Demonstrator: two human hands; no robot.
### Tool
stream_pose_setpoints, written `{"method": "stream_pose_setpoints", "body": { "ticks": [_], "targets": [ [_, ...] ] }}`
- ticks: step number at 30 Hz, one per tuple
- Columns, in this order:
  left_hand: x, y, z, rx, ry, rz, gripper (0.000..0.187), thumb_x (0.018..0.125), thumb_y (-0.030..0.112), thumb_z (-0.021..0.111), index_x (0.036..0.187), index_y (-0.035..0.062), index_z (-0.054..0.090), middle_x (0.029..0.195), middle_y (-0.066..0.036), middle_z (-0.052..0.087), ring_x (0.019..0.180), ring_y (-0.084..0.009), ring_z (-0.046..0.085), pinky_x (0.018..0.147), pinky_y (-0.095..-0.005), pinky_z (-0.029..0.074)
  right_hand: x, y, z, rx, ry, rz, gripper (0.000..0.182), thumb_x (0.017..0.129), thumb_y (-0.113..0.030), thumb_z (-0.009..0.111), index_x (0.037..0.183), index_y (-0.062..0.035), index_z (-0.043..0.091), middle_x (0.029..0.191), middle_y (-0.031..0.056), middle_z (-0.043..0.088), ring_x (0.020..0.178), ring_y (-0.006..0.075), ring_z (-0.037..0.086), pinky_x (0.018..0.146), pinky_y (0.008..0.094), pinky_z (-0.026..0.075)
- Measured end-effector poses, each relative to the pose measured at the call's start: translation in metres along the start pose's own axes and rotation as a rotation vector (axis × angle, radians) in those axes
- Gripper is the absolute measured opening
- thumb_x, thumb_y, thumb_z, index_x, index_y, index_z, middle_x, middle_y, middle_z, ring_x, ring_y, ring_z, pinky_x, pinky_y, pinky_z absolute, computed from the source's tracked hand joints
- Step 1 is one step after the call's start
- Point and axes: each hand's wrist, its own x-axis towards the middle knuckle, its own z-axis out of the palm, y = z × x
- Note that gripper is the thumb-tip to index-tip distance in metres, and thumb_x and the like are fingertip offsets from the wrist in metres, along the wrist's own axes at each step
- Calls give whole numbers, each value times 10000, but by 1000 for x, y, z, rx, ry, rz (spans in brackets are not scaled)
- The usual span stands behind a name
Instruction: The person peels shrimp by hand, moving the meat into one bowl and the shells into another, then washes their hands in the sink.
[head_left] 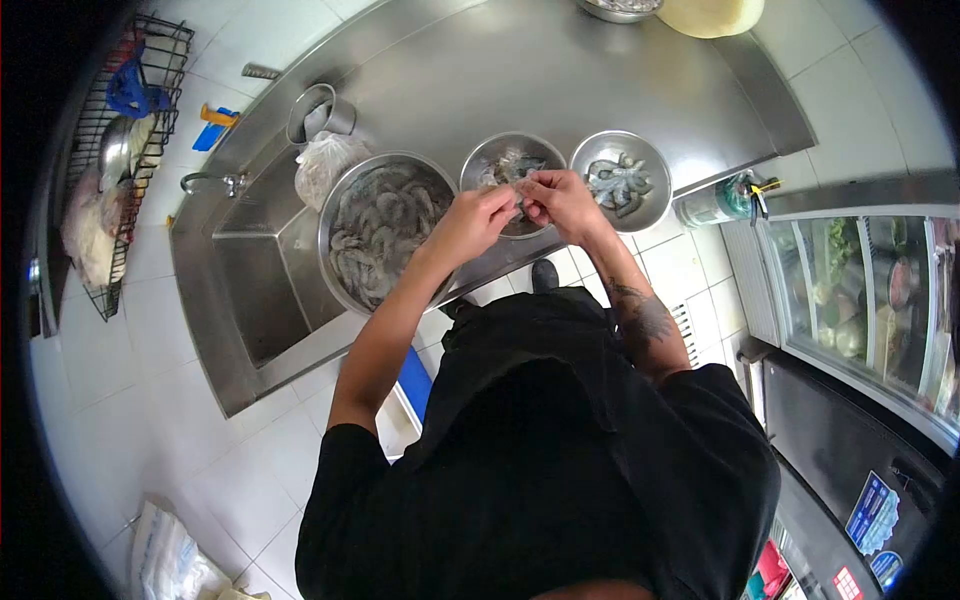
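Observation:
Both hands meet over the middle steel bowl (513, 147), which holds shells and scraps. My left hand (478, 222) has its fingers pinched together; what lies between them is too small to name. Touching or nearly touching it, my right hand (560, 203) is also closed, its fingertips curled round something small and pale that I cannot make out. To the left, a large steel bowl (330, 232) is full of grey, unpeeled-looking shrimp (385, 225). On the right, another steel bowl (661, 180) holds several bluish shrimp (620, 183).
Left of the bowls are a sink basin (262, 290), a tap (233, 184), a plastic bag (325, 168) and a small steel pot (340, 116). A wire rack (165, 75) hangs at the far left. A glass-door fridge (860, 290) stands at the right.

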Motion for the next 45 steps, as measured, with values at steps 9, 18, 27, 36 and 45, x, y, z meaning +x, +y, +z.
{"method": "stream_pose_setpoints", "body": {
  "ticks": [9,18,27,36,45],
  "targets": [
    [-7,-18,7,-308,98,-127,182,858,96,708,947,11,574,842,-133,660,684,-241,632,647,-316,521,-23,-16,-53,-142,45,-11,135,966,-132,611,925,-6,636,697,-10,543,576,63,492,475,206,367],
    [-43,-54,-84,-71,194,-566,354,889,163,694,1228,91,622,910,-128,733,646,-182,702,615,-318,546,-36,-34,-118,-1057,467,-217,282,931,-198,633,1152,-24,639,857,162,703,748,249,688,661,366,533],
    [-157,-72,-23,60,-54,-1018,240,815,212,728,973,34,696,766,-160,700,686,-307,693,665,-427,528,-9,-9,-79,-1157,292,-334,279,898,-186,635,1118,-18,672,877,218,709,823,344,712,734,409,550],
    [-146,-50,-44,199,153,-805,269,810,160,721,1033,10,706,830,-218,690,818,-376,683,755,-435,527,24,14,72,-1100,-308,-786,286,861,-170,657,1085,7,644,957,198,644,970,392,612,865,463,496],
    [-63,-5,-79,-243,342,-591,219,948,162,643,1080,-5,694,721,-38,683,626,-64,607,550,-216,467,39,-10,90,-862,-287,-922,306,878,-175,672,1130,-8,626,1018,160,650,991,350,602,872,461,462]
  ]
}}
